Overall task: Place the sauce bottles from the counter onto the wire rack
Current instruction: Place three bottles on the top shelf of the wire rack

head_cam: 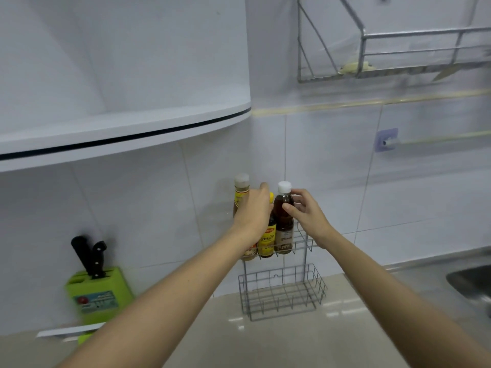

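Three sauce bottles stand upright side by side in the upper tier of a two-tier wire rack point(305, 244) against the tiled wall. My right hand point(309, 213) pinches the neck of the white-capped dark brown bottle point(284, 224) on the right. My left hand point(253, 211) wraps around the yellow-capped bottle point(267, 241) in the middle and hides most of it. The clear-capped bottle point(240, 192) stands at the left, partly behind my left hand. The rack's lower basket point(281, 293) holds nothing.
A green knife block point(98, 296) with black-handled knives stands at the left on the beige counter point(265, 341). A steel sink point(470, 282) lies at the right. A white curved shelf point(119, 128) overhangs at upper left; a metal dish rack point(398, 57) hangs at upper right.
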`<action>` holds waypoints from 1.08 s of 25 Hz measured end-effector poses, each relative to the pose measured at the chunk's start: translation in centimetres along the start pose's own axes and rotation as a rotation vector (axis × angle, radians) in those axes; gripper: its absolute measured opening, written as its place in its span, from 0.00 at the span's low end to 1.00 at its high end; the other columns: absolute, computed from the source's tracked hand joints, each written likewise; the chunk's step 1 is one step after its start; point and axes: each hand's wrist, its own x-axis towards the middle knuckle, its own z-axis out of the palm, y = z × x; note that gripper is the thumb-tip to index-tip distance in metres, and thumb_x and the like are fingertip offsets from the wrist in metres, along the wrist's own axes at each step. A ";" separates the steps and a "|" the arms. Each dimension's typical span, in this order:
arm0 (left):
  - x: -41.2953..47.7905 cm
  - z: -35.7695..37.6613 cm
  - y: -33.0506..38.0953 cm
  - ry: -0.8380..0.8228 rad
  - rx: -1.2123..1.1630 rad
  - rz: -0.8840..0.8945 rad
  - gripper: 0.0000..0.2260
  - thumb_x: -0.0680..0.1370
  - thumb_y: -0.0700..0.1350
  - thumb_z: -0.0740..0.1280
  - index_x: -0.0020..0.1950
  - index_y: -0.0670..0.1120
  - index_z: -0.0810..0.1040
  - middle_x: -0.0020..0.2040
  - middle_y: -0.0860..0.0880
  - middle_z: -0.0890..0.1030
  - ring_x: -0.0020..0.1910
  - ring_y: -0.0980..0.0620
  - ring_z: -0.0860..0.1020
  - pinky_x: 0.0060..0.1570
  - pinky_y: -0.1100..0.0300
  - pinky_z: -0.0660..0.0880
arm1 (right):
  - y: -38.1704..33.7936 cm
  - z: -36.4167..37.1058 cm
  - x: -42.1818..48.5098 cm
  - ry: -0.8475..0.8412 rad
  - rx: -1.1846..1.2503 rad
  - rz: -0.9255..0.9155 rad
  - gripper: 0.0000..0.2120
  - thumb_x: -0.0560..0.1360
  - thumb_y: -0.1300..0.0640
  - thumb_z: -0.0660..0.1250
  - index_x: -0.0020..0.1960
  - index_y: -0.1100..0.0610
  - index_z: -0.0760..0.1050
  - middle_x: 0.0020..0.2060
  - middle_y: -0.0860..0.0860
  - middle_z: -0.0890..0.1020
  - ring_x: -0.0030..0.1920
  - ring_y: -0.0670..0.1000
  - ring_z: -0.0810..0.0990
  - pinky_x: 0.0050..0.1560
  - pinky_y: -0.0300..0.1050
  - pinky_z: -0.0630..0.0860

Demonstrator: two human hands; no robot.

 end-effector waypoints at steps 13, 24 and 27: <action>-0.1 -0.6 0.7 0.033 0.207 0.065 0.04 0.76 0.34 0.66 0.51 0.39 0.75 0.53 0.42 0.72 0.42 0.43 0.80 0.33 0.57 0.72 | 0.4 0.5 -1.0 0.002 0.006 0.094 0.15 0.78 0.52 0.65 0.63 0.55 0.70 0.55 0.57 0.82 0.56 0.56 0.81 0.54 0.51 0.79; -9.1 -8.2 -4.2 -0.269 0.002 0.302 0.07 0.76 0.40 0.67 0.53 0.41 0.77 0.50 0.45 0.81 0.38 0.50 0.78 0.45 0.55 0.76 | -3.6 2.5 -8.7 0.395 -0.148 -0.127 0.10 0.77 0.53 0.65 0.56 0.56 0.74 0.47 0.52 0.79 0.44 0.46 0.76 0.46 0.41 0.74; -14.4 -10.0 -9.8 -0.526 -0.006 0.153 0.06 0.76 0.40 0.67 0.52 0.42 0.79 0.38 0.53 0.81 0.29 0.56 0.79 0.39 0.62 0.77 | -3.7 6.1 -13.1 0.155 -0.197 -0.174 0.02 0.78 0.58 0.64 0.49 0.55 0.75 0.40 0.52 0.79 0.41 0.50 0.77 0.42 0.41 0.74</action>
